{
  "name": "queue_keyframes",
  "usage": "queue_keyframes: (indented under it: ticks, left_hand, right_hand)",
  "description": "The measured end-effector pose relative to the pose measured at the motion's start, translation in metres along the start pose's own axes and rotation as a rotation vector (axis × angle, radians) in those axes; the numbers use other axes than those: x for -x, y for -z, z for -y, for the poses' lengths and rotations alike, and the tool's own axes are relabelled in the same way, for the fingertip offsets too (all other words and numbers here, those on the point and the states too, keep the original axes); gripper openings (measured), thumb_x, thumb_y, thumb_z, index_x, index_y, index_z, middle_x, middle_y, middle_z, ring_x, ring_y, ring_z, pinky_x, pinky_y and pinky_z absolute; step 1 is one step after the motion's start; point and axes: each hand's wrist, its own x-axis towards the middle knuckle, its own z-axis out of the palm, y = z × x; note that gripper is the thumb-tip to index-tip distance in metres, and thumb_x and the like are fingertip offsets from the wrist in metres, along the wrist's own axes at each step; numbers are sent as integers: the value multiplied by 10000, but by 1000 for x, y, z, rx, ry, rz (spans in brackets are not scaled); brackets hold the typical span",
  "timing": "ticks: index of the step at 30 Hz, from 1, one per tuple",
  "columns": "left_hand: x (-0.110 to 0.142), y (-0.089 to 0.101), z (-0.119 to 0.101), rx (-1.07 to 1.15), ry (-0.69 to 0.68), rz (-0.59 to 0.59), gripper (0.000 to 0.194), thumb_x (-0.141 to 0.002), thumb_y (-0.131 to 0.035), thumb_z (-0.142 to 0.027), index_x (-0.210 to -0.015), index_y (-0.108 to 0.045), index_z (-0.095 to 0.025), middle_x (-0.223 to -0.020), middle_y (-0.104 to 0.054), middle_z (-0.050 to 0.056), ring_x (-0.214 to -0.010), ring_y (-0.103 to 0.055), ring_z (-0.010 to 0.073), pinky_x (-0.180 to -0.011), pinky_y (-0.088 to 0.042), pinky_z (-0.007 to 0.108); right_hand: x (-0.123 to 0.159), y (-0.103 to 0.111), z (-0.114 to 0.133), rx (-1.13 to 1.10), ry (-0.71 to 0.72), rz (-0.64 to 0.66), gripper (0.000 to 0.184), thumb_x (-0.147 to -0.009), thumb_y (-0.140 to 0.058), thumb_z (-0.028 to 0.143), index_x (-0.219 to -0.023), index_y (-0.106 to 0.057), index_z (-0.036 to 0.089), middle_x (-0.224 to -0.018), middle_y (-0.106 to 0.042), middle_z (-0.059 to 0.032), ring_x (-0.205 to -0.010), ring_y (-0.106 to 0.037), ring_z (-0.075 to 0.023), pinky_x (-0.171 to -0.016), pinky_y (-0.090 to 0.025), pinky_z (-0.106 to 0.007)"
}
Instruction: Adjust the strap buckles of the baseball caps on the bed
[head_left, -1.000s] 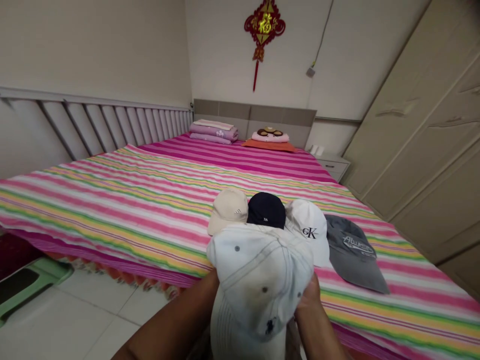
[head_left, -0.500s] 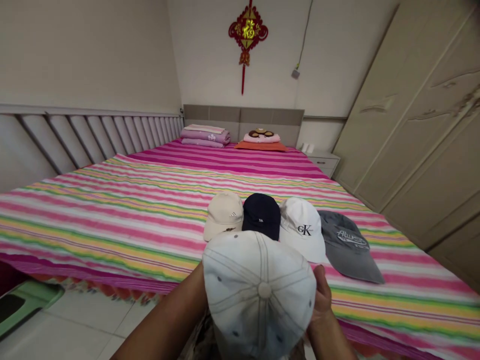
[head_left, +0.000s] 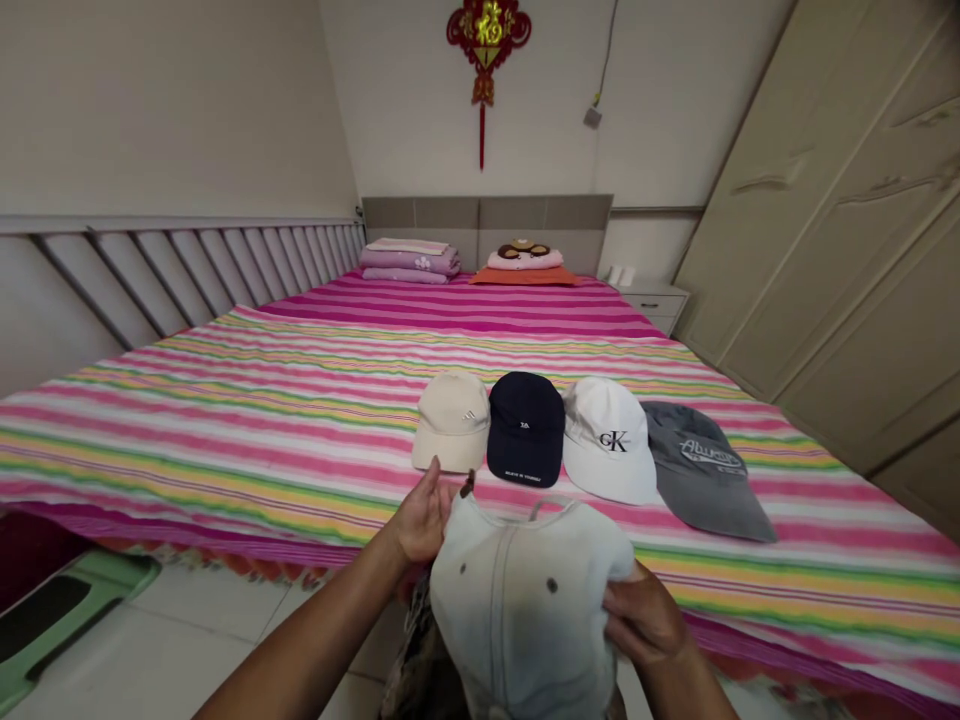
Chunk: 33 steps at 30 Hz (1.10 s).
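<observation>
A pale, washed-out baseball cap (head_left: 525, 600) is held up in front of me, its back opening and strap towards the bed. My right hand (head_left: 646, 612) grips its right side, fingers folded against the fabric. At the left edge is my left hand (head_left: 426, 515), thumb raised and fingers partly hidden at the rim beside a dark strap end. Beyond it, caps lie in a row on the bed: a beige cap (head_left: 451, 420), a navy cap (head_left: 526, 445), a white cap (head_left: 607, 425) with "CK" lettering, and a grey cap (head_left: 705, 470).
A striped sheet covers the bed (head_left: 225, 420). Folded purple bedding (head_left: 409, 262) and a pink pillow (head_left: 525, 260) lie by the headboard (head_left: 540, 215). A wardrobe (head_left: 825, 250) stands right, a green stool (head_left: 82, 610) lower left, and a nightstand (head_left: 652, 305) far right.
The pale cap has turned and dropped lower, its back opening now showing instead of the crown top. My left hand has come into sight at its left edge. The view has tilted down.
</observation>
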Motion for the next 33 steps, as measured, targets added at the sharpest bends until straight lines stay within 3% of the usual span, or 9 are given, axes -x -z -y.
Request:
queue_keyframes:
  ticks: [3, 6, 8, 10, 13, 16, 22, 27, 33]
  left_hand:
    - [5, 2, 1, -13, -119, 336, 287, -480, -787, -217, -677, -634, -74, -594, -650, 44, -535, -593, 120, -571, -449, 205]
    - [15, -13, -2, -103, -120, 425, 229, -511, -760, -152, -689, -633, -86, -608, -651, 44, -527, -589, 114, -563, -448, 208]
    - [22, -28, -8, -165, -112, 433, 223, -517, -755, -171, -682, -628, -91, -615, -644, 41, -522, -580, 113, -557, -450, 218]
    - [29, -42, -14, -261, -80, 431, 215, -531, -746, -190, -677, -626, -88, -597, -627, 34, -496, -560, 98, -520, -433, 201]
    - [38, -59, -20, -439, -26, 430, 223, -557, -727, -215, -718, -643, -85, -610, -617, 32, -489, -540, 81, -484, -402, 176]
    - [43, -68, -20, -584, -20, 440, 298, -538, -728, -208, -806, -663, -97, -714, -630, 44, -589, -557, 96, -543, -414, 185]
    - [46, -75, -15, -719, -98, 355, 256, -618, -704, -294, -808, -651, -131, -704, -594, 9, -589, -500, 63, -565, -368, 175]
    - [47, -82, -15, -882, -126, 317, 288, -685, -644, -400, -775, -625, -127, -638, -551, -7, -548, -457, 57, -541, -345, 185]
    - [47, -90, -12, -921, -138, 339, 275, -706, -626, -386, -712, -607, -112, -576, -486, -33, -499, -381, 33, -480, -293, 162]
  right_hand:
    - [7, 10, -2, 65, -40, 5, 631, -507, -780, 373, -1073, -597, 165, -689, -693, -99, -552, -642, -232, -599, -495, -352]
    - [15, 22, -3, 144, -93, -5, 647, -497, -719, 561, -1011, -628, 177, -633, -673, -88, -482, -610, -202, -511, -468, -302]
    - [18, 24, 0, 167, -96, -6, 631, -527, -631, 666, -925, -656, 177, -567, -644, -73, -414, -563, -170, -450, -432, -275]
    - [18, 19, 7, 154, -68, 26, 550, -591, -595, 657, -852, -664, 178, -534, -615, -50, -359, -501, -124, -426, -399, -252]
    - [14, 1, 18, 116, 37, 89, 316, -640, -679, 469, -754, -654, 175, -609, -622, -37, -406, -494, -92, -477, -395, -236]
    - [9, -14, 25, 61, 164, 92, 183, -627, -719, 321, -707, -624, 187, -679, -633, -38, -533, -546, -123, -519, -392, -238]
    - [8, -22, 30, 8, 274, 103, 233, -749, -597, 411, -768, -610, 179, -403, -406, 51, -422, -445, -99, -471, -339, -230]
    - [14, -37, 46, 74, 273, 93, 190, -693, -668, 338, -783, -574, 199, -512, -505, 32, -384, -433, -78, -423, -312, -221]
    - [15, -50, 67, 264, 229, 44, 206, -739, -632, 358, -756, -547, 172, -494, -518, 40, -352, -415, -42, -376, -257, -171]
